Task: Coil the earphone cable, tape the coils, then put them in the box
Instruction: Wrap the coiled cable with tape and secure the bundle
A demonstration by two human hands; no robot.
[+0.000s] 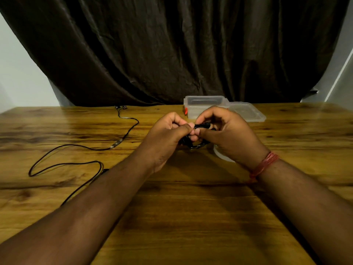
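A small coil of black earphone cable (196,144) is held just above the wooden table (191,207), between both hands. My left hand (168,136) pinches its left side with curled fingers. My right hand (227,132) grips the coil's top and right side; most of the coil is hidden by the fingers. A second earphone cable (80,148) lies uncoiled on the table at the left, its earbuds near the back edge. The clear plastic box (204,106) stands open behind my hands. A roll of clear tape (221,155) lies partly hidden under my right wrist.
The box's clear lid (248,111) lies right of the box. A dark curtain (172,54) hangs behind the table. A red thread band (264,165) circles my right wrist.
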